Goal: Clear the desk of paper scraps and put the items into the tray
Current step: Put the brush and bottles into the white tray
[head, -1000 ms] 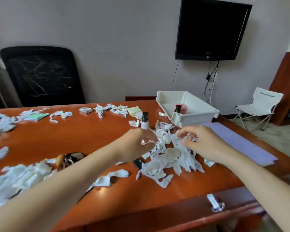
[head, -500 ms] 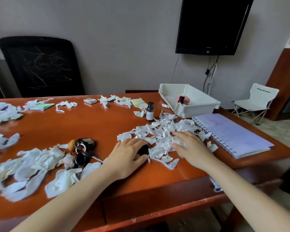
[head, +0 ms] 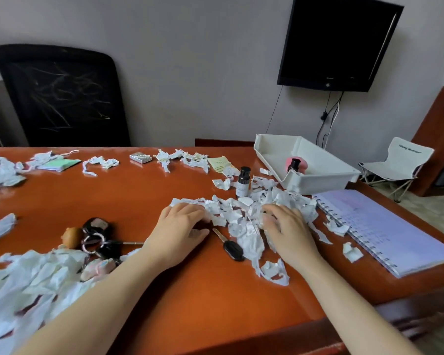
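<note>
1. The left grip [head: 180, 233] lies palm down on the glossy orange-brown wooden surface [head: 203, 298]. Its fingers are nearly straight and its tips touch the near edge of the heap of torn white paper scraps [head: 231, 216]. It has hold of nothing.
2. The right grip [head: 289, 231] rests on top of that heap, fingers spread and lightly bent. It seems to be pressing the scraps rather than closing round any, though its tips are blurred.
3. Between the 2 lies a black-headed key with a metal blade [head: 231, 248], its head touching the heap.
4. A small dark-capped bottle [head: 242, 181] stands upright at the heap's far edge. Just beyond it sits the white plastic tray [head: 318, 181], with a pink thing and a dark cap showing inside.
5. To my eye the step in hand is raking this heap together; little of the surface is cleared, and more scraps lie to the left.
6. The next move calls for drawing both grips inward to bunch the paper, leaving the key behind and the bottle standing.
</note>
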Tool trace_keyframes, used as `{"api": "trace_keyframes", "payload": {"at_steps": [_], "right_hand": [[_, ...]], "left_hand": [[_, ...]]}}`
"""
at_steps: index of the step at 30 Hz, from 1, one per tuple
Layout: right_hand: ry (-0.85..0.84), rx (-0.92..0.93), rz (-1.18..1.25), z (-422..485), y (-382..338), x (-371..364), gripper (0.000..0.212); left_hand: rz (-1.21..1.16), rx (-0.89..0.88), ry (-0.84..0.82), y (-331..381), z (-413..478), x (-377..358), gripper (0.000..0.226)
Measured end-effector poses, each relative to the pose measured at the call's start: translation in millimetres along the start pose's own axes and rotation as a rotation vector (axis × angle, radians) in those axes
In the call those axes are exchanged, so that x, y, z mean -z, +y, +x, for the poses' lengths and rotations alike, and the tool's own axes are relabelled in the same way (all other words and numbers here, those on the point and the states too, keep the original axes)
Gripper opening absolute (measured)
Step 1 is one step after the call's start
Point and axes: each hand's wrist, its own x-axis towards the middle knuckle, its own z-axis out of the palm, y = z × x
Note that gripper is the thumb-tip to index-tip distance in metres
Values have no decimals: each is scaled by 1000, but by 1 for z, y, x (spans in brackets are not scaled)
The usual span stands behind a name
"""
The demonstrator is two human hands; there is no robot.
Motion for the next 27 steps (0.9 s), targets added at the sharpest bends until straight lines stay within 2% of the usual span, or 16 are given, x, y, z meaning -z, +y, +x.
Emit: {"api": "trace_keyframes", "payload": {"at_steps": [3, 5, 7, 9, 11, 13, 21, 25, 27], "right_hand": [[177, 43, -86, -2, 1, 5, 28], [235, 59, -128, -5, 2, 8, 24], [251, 76, -121, -6, 2, 9, 23], [186, 119, -33, -6, 3, 8, 26], [48, 135, 79, -5, 3, 6, 31], [-25, 128, 99, -5, 6, 3, 37], [-98, 39, 53, -2, 9, 1, 44], [-127, 47, 10, -3, 8, 1, 48], [-135, 50, -31, -3, 7, 1, 42]], "left_hand": [[34, -82, 71, 6, -6, -4, 29], [2, -148, 92, 16, -11, -5, 33], [-15, -208, 44, 27, -12, -5, 38], [-18, -231, -16, 34, -10, -9, 42], [-32, -216, -45, 34, -9, -12, 44], [-44, -198, -53, 32, -9, -11, 41], [-136, -118, -127, 28, -11, -4, 22], [-151, -136, -105, 28, -13, -3, 16], [-171, -133, -87, 27, -14, -2, 14]]}}
